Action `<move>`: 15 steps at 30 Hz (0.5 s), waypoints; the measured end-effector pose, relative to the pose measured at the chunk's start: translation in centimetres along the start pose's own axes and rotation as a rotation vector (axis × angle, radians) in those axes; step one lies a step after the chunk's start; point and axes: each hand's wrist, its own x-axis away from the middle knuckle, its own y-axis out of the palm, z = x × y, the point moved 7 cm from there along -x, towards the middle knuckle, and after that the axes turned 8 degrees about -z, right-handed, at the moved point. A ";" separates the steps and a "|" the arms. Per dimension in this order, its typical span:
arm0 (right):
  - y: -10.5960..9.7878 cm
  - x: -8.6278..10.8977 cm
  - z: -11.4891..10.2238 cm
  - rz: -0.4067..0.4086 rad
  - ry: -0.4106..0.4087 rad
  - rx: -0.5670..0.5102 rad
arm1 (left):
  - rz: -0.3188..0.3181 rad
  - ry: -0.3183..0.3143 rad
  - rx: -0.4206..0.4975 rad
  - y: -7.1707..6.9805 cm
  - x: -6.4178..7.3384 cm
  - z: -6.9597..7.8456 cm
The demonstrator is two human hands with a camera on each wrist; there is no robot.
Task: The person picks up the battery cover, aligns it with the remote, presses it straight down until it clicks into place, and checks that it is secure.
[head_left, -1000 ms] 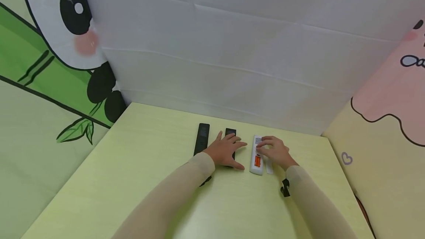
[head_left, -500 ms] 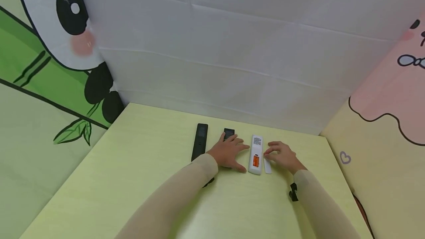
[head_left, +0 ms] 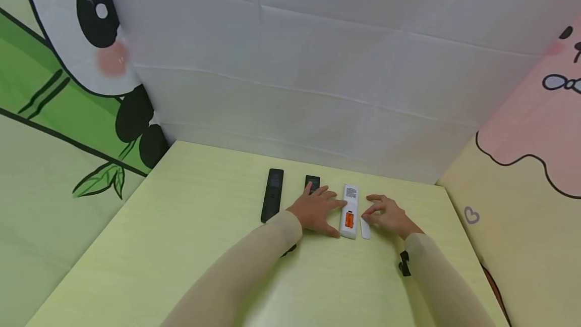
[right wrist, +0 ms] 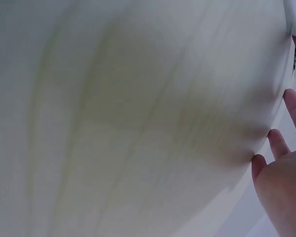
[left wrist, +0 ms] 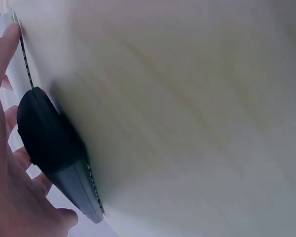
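A white remote control (head_left: 349, 212) lies face down, with an orange patch in its uncovered battery compartment. My left hand (head_left: 317, 210) is spread over a black remote control (head_left: 312, 181) and hides most of it. Its thumb and forefinger reach the white remote's left side; in the left wrist view the thumb touches the white remote (left wrist: 17, 64), with the black remote (left wrist: 52, 136) under the hand. To the right, my right hand (head_left: 388, 216) pinches the upper end of a small white battery cover (head_left: 365, 229) on the table. Its other fingertips rest on the table in the right wrist view.
A longer black remote control (head_left: 272, 196) lies left of my left hand. The pale yellow table (head_left: 181, 256) meets a white cloth wall (head_left: 295, 79) at the back. Printed side walls stand left and right, and a dark cable (head_left: 495, 286) runs by the right edge.
My right hand has drawn back from the white remote to the battery cover on its right. My left hand has shifted right, so its fingers now reach the white remote.
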 end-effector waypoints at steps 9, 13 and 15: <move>0.2 -0.1 0.0 0.001 0.011 -0.010 | -0.008 -0.004 -0.012 0.0 0.0 0.3; 0.3 0.0 -0.2 -0.012 -0.004 -0.030 | -0.009 -0.009 -0.009 -0.1 0.2 0.5; 0.3 0.0 -0.3 -0.019 -0.009 -0.038 | -0.008 -0.010 -0.006 -0.2 0.2 0.5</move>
